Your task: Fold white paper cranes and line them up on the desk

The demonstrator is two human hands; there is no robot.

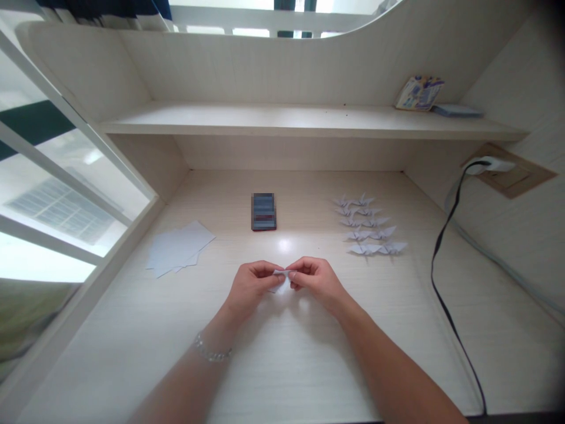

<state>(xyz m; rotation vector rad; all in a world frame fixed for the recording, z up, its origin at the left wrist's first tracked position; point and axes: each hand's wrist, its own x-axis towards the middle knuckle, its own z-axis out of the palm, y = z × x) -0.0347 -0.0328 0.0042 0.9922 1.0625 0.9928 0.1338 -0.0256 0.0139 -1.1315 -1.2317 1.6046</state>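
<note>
A small folded piece of white paper [279, 286] is pinched between my two hands, just above the desk. My left hand [256, 280] grips its left side with thumb and forefinger, a bracelet on that wrist. On the opposite side, the thumb and fingertips of my right hand [315, 279] close on the paper's upper right part. Fingers cover much of the paper, so its full shape is hidden. To the right stand several folded paper cranes [371, 234] in two columns. Loose white sheets [179, 248] lie overlapping at the left.
A phone [263, 212] lies behind my hands, its screen blurred. A black cable [436, 259] runs from the wall socket [521, 171] down the desk's right side. The shelf [273, 118] above holds a small colourful box [419, 93]. White bars [57, 235] border the left.
</note>
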